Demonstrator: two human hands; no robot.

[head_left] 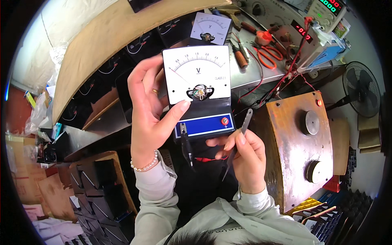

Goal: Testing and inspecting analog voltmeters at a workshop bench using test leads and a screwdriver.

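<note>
My left hand (151, 98) grips the left side of an analog voltmeter (198, 73), its thumb near the lower edge of the white dial. The meter has a black body, an exposed needle movement and a blue terminal strip. A black alligator clip (185, 143) bites the left terminal; a red screw terminal (224, 121) sits on the right. Between the thumb and fingers of my right hand (247, 159) is a thin metal strip tool with a rounded, holed end (247, 118), held just below the meter's right corner. A red clip (206, 159) lies beneath, partly behind my fingers.
Another voltmeter (210, 28) stands beyond. Screwdrivers (240, 56) and orange-handled scissors (267, 56) lie on the bench near a power supply (322, 16). At right are a metal box with two knobs (300, 151) and a fan (359, 87). Black meter housings (98, 188) fill a tray at left.
</note>
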